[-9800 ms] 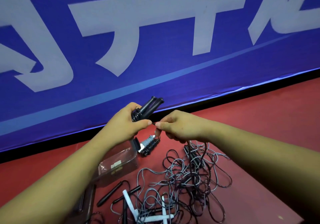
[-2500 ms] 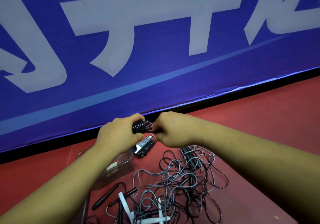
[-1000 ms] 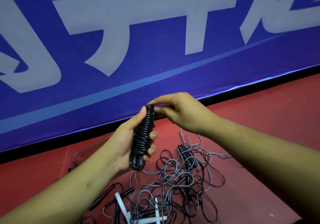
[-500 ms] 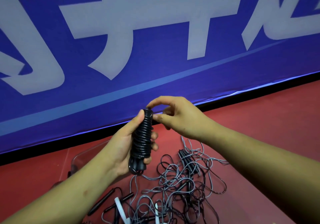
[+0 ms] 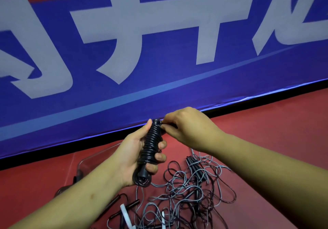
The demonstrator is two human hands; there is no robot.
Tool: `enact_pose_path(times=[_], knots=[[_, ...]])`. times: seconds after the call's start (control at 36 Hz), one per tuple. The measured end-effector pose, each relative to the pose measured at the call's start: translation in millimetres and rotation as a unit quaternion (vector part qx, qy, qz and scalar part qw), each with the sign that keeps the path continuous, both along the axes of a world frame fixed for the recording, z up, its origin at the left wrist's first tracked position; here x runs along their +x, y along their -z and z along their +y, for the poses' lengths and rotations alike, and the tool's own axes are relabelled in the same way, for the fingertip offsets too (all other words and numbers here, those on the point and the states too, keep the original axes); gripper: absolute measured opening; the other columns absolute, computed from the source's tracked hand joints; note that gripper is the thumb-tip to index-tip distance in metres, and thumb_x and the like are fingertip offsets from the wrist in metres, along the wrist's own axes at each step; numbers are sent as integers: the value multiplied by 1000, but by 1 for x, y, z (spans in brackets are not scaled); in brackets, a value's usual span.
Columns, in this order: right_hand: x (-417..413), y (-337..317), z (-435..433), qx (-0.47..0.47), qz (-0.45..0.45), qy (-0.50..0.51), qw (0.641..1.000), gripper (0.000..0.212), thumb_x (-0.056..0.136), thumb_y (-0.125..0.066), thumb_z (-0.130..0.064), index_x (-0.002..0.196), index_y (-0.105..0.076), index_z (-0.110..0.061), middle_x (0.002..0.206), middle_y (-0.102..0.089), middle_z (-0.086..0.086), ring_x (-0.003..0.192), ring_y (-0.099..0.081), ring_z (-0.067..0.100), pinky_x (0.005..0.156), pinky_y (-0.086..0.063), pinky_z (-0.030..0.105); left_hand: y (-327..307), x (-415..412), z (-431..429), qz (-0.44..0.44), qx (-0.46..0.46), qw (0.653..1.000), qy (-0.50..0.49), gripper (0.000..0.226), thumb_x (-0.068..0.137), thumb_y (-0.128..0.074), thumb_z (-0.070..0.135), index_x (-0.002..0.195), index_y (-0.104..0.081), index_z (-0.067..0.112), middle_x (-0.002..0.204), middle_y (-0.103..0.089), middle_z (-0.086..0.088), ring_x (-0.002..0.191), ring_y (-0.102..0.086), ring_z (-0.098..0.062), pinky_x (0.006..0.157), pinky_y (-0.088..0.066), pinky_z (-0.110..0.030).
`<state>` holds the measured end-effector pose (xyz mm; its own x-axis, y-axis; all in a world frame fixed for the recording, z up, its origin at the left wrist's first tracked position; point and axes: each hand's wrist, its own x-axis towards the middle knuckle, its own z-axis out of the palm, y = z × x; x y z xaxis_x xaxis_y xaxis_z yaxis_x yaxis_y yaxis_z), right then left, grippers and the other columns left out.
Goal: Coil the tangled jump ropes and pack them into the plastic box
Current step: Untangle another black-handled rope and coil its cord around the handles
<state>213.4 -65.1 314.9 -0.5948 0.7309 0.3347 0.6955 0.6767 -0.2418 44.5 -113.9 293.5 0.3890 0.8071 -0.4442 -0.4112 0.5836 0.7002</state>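
Item one, in my view from the head camera: a coiled black jump rope, wound tight into a near-upright bundle and held in the air above the red floor. The left hand grips it around the middle, thumb lying up along one side, fingers curled round the other. The right hand meets the bundle's top end, thumb and forefinger pinching there. Item two: a loose tangle of ropes, grey and dark cords looped over each other on the floor below the hands. Item three: black handles and white handles at the tangle's near-left edge. Item four: the clear plastic box, on the floor left of the tangle, partly hidden behind the left forearm. Backdrop: a blue banner with large white characters.
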Motion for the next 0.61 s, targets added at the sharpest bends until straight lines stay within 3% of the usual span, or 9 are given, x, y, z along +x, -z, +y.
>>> enact_pose_path(times=[0.11, 0.19, 0.28, 0.39, 0.61], knots=[[-1, 6, 2, 68, -52, -42, 995, 27, 100, -44, -35, 91, -58, -15, 84, -66, 5, 74, -60, 35, 58, -41, 39, 9, -5, 8, 4, -26, 999, 29, 42, 89, -54, 57, 112, -58, 23, 71, -47, -5, 49, -46, -20, 37, -33, -17], [0, 11, 3, 120, -33, -41, 991, 26, 92, -50, -33, 75, -54, -14, 63, -60, 3, 49, -54, 33, 46, -25, 29, 9, -2, 10, 12, -31, 999, 32, 42, 90, -53, 55, 111, -59, 20, 67, -46, -5, 45, -45, -21, 36, -35, -19], [-1, 14, 4, 143, -6, -23, 989, 31, 90, -42, -36, 68, -50, -16, 53, -53, -1, 38, -45, 29, 43, -19, 26, 11, 1, 12, 46, -15, 999, 18, 46, 91, -51, 56, 122, -55, 23, 66, -48, -4, 43, -45, -19, 36, -36, -19], [0, 13, 4, 134, 5, -16, 991, 33, 91, -38, -37, 69, -49, -15, 54, -50, -1, 37, -42, 28, 42, -19, 26, 19, 0, 18, 133, 20, 991, -29, 74, 83, -59, 58, 141, -52, 13, 71, -62, -1, 47, -62, -13, 37, -47, -21], [1, 16, 5, 80, 10, 23, 996, 25, 97, -47, -32, 78, -41, -16, 63, -46, -1, 57, -46, 35, 53, -25, 35, 14, 4, 19, 133, 48, 990, -29, 78, 67, -63, 56, 132, -58, 13, 64, -62, 2, 43, -60, -11, 36, -45, -19]])
